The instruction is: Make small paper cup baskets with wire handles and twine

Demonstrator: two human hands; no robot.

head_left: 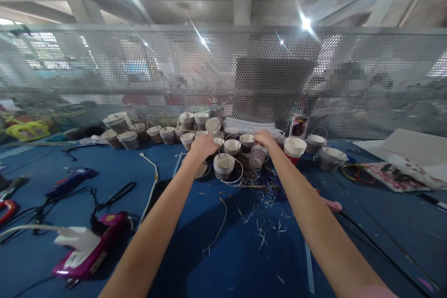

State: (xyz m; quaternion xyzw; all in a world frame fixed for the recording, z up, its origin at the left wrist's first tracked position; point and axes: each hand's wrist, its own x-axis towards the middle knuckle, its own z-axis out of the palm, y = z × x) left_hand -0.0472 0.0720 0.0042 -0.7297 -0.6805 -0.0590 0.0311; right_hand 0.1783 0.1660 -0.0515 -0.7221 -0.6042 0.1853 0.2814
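Both my arms reach forward over a cluster of small grey buckets with white insides and thin handles. My left hand (206, 145) is closed among the buckets at the left of the cluster; its fingertips are hidden behind it. My right hand (264, 138) is closed too, next to the rim of a small bucket (247, 139); what lies between its fingers is too small to make out. Between the hands stand another bucket (232, 145) and, closer to me, a bucket (224, 166) with its handle hanging down. A tipped bucket (259, 154) lies under my right hand.
Stacked white cups (295, 146) and more buckets (328, 158) stand to the right. A pink-handled tool (331, 205) lies beside my right forearm. Thin scraps (261, 233) litter the blue table (216, 270). At left are a magenta power strip (111, 228) and cords. Perforated metal panels (209, 74) rise behind.
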